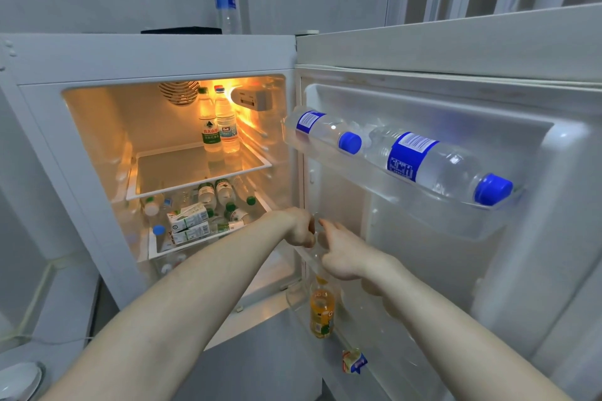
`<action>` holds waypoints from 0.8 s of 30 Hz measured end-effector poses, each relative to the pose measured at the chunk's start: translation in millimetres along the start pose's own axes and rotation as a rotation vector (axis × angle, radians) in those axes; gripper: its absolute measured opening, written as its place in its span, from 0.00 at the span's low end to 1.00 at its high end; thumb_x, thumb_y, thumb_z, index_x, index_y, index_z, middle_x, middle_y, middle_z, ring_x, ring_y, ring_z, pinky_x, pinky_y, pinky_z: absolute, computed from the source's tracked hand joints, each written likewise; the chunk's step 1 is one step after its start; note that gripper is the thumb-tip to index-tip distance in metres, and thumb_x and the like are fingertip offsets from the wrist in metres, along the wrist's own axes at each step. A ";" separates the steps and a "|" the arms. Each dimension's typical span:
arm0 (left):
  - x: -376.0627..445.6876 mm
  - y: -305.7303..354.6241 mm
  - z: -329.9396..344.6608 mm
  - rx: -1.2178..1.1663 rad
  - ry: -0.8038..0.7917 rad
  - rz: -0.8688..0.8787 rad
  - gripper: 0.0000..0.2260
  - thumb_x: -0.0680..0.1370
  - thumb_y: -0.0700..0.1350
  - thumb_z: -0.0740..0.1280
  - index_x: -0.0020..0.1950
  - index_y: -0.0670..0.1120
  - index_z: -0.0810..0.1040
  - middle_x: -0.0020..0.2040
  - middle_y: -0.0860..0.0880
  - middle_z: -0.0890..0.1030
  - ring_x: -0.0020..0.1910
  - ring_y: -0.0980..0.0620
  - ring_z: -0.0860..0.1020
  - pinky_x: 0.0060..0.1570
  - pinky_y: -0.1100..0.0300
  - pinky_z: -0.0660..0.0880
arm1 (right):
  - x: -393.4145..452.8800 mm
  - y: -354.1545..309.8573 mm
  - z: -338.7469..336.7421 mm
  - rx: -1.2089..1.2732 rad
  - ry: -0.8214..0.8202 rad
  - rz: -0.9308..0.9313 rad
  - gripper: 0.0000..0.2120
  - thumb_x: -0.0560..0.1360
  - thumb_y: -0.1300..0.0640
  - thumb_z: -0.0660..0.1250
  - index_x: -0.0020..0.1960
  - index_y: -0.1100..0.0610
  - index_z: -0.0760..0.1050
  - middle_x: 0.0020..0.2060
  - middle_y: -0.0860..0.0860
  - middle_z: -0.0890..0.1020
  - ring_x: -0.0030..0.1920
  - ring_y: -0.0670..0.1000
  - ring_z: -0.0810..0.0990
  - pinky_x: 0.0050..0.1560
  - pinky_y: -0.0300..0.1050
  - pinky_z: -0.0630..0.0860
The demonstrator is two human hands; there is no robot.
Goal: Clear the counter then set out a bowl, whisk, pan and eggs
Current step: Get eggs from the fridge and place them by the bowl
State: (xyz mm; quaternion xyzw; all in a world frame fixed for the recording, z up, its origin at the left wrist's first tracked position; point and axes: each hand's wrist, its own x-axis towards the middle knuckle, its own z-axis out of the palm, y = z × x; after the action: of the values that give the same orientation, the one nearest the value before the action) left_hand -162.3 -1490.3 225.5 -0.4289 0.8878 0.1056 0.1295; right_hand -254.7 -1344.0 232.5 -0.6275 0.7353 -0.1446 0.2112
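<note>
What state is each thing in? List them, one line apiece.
Fridge door: swung open.
Fridge light: on.
Two blue-capped bottles: lying on their sides in the upper door shelf, capped.
Two bottles on the top shelf: upright, capped.
Orange drink bottle: upright in the lower door shelf.
Left hand: fingers curled; whether it holds anything is unclear.
Right hand: likewise unclear.

One head-worn wide-angle view looks forward and slightly down, close into an open fridge [156, 146]. Its lit interior sits toward ten o'clock, the open door [456, 238] toward three o'clock.
</note>
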 end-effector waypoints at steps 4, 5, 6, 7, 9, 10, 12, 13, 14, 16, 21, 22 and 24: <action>3.4 -5.5 4.0 -0.019 0.040 0.027 0.07 0.75 0.49 0.67 0.43 0.46 0.80 0.49 0.42 0.84 0.49 0.40 0.82 0.51 0.49 0.79 | 2.4 1.9 2.9 -0.005 -0.006 -0.009 0.38 0.76 0.63 0.63 0.82 0.55 0.52 0.79 0.58 0.61 0.78 0.60 0.62 0.76 0.51 0.63; 3.7 -8.4 4.6 -0.035 0.058 0.031 0.07 0.75 0.49 0.67 0.42 0.47 0.79 0.46 0.43 0.84 0.48 0.40 0.81 0.51 0.49 0.80 | 5.4 2.4 4.2 0.001 -0.008 -0.006 0.38 0.76 0.63 0.63 0.82 0.55 0.52 0.79 0.58 0.61 0.78 0.61 0.62 0.76 0.51 0.63; 3.0 -10.9 4.6 -0.058 0.079 0.038 0.07 0.75 0.49 0.67 0.41 0.46 0.79 0.44 0.44 0.82 0.46 0.40 0.80 0.50 0.49 0.79 | 8.9 2.8 5.4 0.005 -0.009 0.003 0.37 0.76 0.63 0.62 0.82 0.56 0.52 0.79 0.59 0.61 0.78 0.61 0.61 0.76 0.51 0.62; 1.5 -12.8 4.8 -0.083 0.100 0.053 0.07 0.75 0.48 0.67 0.42 0.46 0.80 0.43 0.44 0.82 0.45 0.41 0.79 0.50 0.50 0.79 | 12.8 2.8 6.6 0.005 -0.005 0.009 0.36 0.76 0.62 0.62 0.82 0.56 0.53 0.79 0.59 0.61 0.78 0.62 0.61 0.76 0.52 0.62; 0.1 -15.3 6.9 -0.129 0.135 0.082 0.07 0.76 0.48 0.67 0.45 0.45 0.81 0.45 0.45 0.82 0.46 0.42 0.79 0.50 0.51 0.78 | 21.4 2.0 9.1 -0.004 0.006 0.027 0.35 0.77 0.61 0.62 0.81 0.57 0.53 0.79 0.59 0.61 0.78 0.62 0.61 0.76 0.53 0.62; -0.7 -17.1 8.5 -0.158 0.153 0.087 0.08 0.76 0.48 0.67 0.48 0.45 0.82 0.47 0.45 0.83 0.47 0.42 0.79 0.51 0.51 0.78 | 25.6 1.5 10.2 -0.009 0.006 0.040 0.35 0.78 0.60 0.62 0.82 0.57 0.52 0.79 0.59 0.61 0.78 0.62 0.61 0.76 0.53 0.62; -2.3 -19.2 12.3 -0.241 0.209 0.093 0.09 0.77 0.49 0.66 0.50 0.45 0.82 0.48 0.45 0.84 0.48 0.43 0.80 0.53 0.50 0.78 | 36.1 1.6 14.4 -0.019 0.001 0.079 0.35 0.79 0.56 0.63 0.82 0.57 0.52 0.79 0.59 0.60 0.78 0.63 0.61 0.76 0.54 0.62; -3.9 -20.1 13.5 -0.290 0.245 0.094 0.10 0.78 0.49 0.66 0.50 0.46 0.83 0.48 0.46 0.84 0.48 0.43 0.80 0.53 0.50 0.78 | 40.3 0.5 15.9 -0.034 0.007 0.084 0.35 0.79 0.51 0.63 0.82 0.56 0.53 0.79 0.58 0.62 0.78 0.63 0.62 0.75 0.56 0.63; -5.3 -21.4 14.3 -0.354 0.285 0.087 0.10 0.79 0.50 0.65 0.51 0.46 0.83 0.47 0.47 0.84 0.48 0.45 0.80 0.52 0.52 0.78 | 47.8 2.6 18.9 -0.060 0.035 0.083 0.36 0.78 0.43 0.63 0.81 0.54 0.55 0.77 0.57 0.65 0.76 0.64 0.64 0.73 0.58 0.65; -7.6 -25.2 16.0 -0.538 0.350 0.053 0.11 0.82 0.49 0.65 0.54 0.44 0.83 0.44 0.49 0.83 0.43 0.50 0.79 0.49 0.58 0.75 | 74.1 15.4 30.8 -0.111 0.080 0.065 0.38 0.73 0.31 0.58 0.76 0.51 0.62 0.71 0.56 0.72 0.71 0.64 0.71 0.68 0.60 0.70; -9.9 -34.5 17.9 -1.069 0.424 -0.101 0.15 0.84 0.48 0.64 0.68 0.44 0.77 0.54 0.46 0.80 0.42 0.52 0.78 0.36 0.64 0.76 | 66.6 1.5 19.3 -0.253 0.101 0.054 0.23 0.76 0.44 0.64 0.66 0.54 0.72 0.60 0.55 0.81 0.62 0.61 0.80 0.61 0.54 0.77; -10.9 -37.2 18.9 -1.178 0.420 -0.132 0.16 0.84 0.47 0.64 0.70 0.42 0.76 0.57 0.44 0.80 0.42 0.53 0.78 0.32 0.66 0.76 | 62.3 -2.2 16.7 -0.302 0.107 0.035 0.19 0.77 0.48 0.65 0.65 0.54 0.74 0.59 0.55 0.82 0.60 0.60 0.81 0.60 0.53 0.78; -13.7 -43.1 20.3 -1.408 0.403 -0.171 0.18 0.83 0.46 0.65 0.71 0.41 0.75 0.65 0.38 0.77 0.46 0.50 0.79 0.32 0.67 0.77 | 58.7 -5.8 14.6 -0.386 0.124 0.017 0.15 0.77 0.56 0.66 0.63 0.56 0.77 0.59 0.56 0.82 0.60 0.59 0.81 0.61 0.52 0.79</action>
State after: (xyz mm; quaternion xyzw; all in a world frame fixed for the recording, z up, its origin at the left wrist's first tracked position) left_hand -117.2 -1500.5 207.4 -0.4894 0.5798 0.5591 -0.3343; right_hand -249.7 -1402.0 215.0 -0.6401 0.7662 -0.0377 0.0427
